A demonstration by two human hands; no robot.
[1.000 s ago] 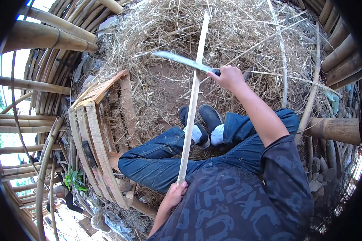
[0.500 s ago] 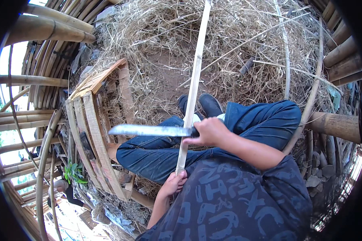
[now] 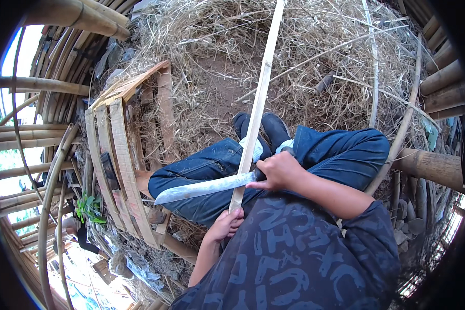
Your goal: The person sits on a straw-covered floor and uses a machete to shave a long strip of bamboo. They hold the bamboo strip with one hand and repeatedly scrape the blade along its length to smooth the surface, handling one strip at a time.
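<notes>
My left hand (image 3: 226,225) is closed around the near end of a long, pale split-bamboo strip (image 3: 262,85). The strip runs from my lap up past the far edge of the view, leaning slightly right. My right hand (image 3: 281,171) grips the dark handle of a machete (image 3: 204,189). Its wide grey blade points left and crosses the strip a little beyond my left hand, the tip over my left knee. Whether the cutting edge touches the strip I cannot tell. My legs in blue jeans (image 3: 341,150) are folded beneath.
A slatted wooden crate (image 3: 121,139) stands at left with a dark flat object (image 3: 109,170) on its slats. Dry shavings (image 3: 315,57) cover the ground ahead. Bamboo poles (image 3: 44,85) frame the left side, and a thick bamboo pole (image 3: 431,166) lies at right.
The machete has slid down along the strip toward my left hand, and its tip has dropped lower. My left hand still holds the strip's near end. The whole view has shifted slightly.
</notes>
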